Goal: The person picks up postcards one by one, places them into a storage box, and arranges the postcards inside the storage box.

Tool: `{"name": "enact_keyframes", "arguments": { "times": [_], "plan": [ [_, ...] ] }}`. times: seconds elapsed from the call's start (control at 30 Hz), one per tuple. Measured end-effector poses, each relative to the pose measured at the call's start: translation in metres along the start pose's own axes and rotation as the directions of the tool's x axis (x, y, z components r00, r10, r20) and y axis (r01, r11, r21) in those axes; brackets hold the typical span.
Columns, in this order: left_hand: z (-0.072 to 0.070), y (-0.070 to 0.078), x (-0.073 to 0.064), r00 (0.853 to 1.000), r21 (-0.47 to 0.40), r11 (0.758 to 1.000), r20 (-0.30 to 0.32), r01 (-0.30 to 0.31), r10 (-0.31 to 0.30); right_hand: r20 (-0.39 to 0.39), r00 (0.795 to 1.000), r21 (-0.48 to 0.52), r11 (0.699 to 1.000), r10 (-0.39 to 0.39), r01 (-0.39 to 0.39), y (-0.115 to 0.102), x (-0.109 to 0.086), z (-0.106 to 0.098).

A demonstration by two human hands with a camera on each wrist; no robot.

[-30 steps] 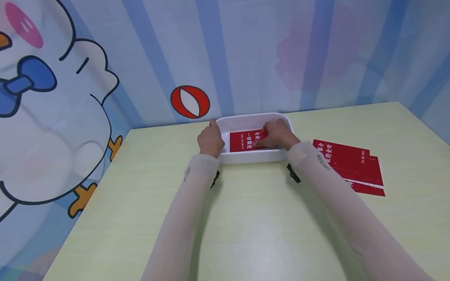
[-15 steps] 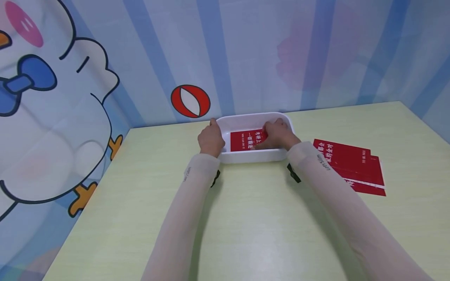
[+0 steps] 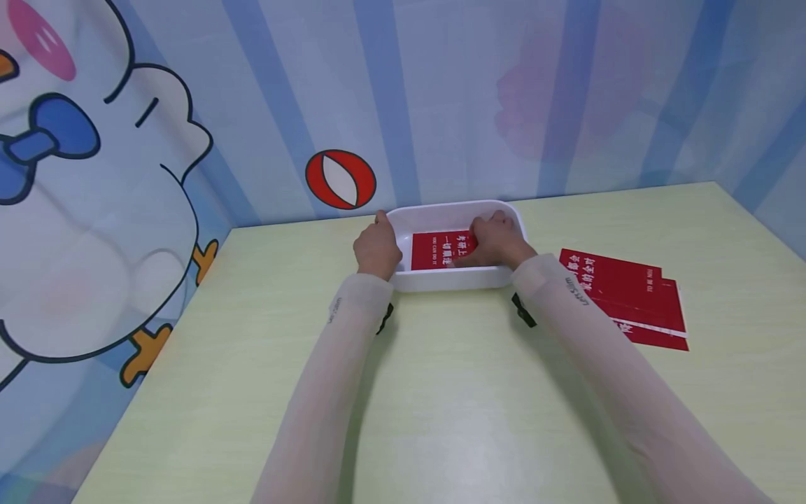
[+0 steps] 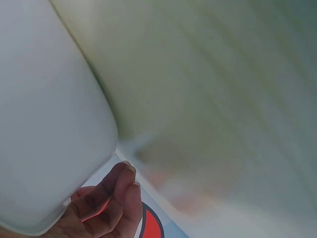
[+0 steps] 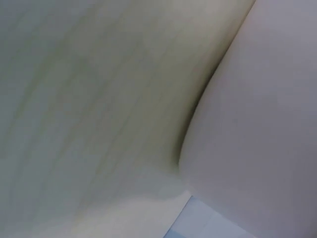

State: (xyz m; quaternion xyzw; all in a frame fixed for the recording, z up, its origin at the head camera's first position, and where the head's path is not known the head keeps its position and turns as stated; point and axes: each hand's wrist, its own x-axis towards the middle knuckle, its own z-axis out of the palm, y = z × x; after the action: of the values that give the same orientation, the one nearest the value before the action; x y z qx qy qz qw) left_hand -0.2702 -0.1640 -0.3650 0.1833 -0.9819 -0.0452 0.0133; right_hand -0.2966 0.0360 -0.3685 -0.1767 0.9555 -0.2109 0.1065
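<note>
In the head view a white plastic tray [image 3: 450, 281] stands at the back of the table, with a red card [image 3: 434, 250] printed in white characters lying inside it. My left hand [image 3: 378, 250] grips the tray's left end. The left wrist view has the curled fingers of that hand [image 4: 111, 203] against the tray's outer wall [image 4: 54, 109]. Reaching in over the right end, my right hand [image 3: 500, 241] holds the right part of the card, thumb near its front edge and fingers toward the far side. This hand covers the card's right end. Only the tray's outside [image 5: 257, 119] shows in the right wrist view.
More red cards [image 3: 630, 287] lie overlapped on the table right of the tray, partly behind my right sleeve [image 3: 592, 329]. The pale wooden table [image 3: 441, 406] ends at a printed blue-and-white wall cloth [image 3: 453, 105] close behind the tray.
</note>
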Motion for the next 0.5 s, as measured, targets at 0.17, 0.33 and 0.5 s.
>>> {"name": "enact_keyframes", "arguments": {
  "times": [0.17,0.33,0.5],
  "plan": [
    [0.0010,0.0016,0.0010,1.000,-0.005,1.000,0.000,-0.010,0.010,-0.049,0.999,0.024,1.000,-0.002,0.003,0.0010,0.0006,-0.0018],
    [0.0007,0.0019,0.0002,1.000,-0.013,1.000,-0.005,-0.017,0.017,-0.146,0.989,0.035,0.998,-0.040,0.046,0.0020,0.0034,-0.0020],
    [-0.0002,-0.0007,-0.0011,1.000,-0.012,1.000,0.000,-0.008,0.008,-0.204,0.979,0.164,0.984,-0.032,0.066,-0.0003,0.0044,-0.0027]
  ]
}}
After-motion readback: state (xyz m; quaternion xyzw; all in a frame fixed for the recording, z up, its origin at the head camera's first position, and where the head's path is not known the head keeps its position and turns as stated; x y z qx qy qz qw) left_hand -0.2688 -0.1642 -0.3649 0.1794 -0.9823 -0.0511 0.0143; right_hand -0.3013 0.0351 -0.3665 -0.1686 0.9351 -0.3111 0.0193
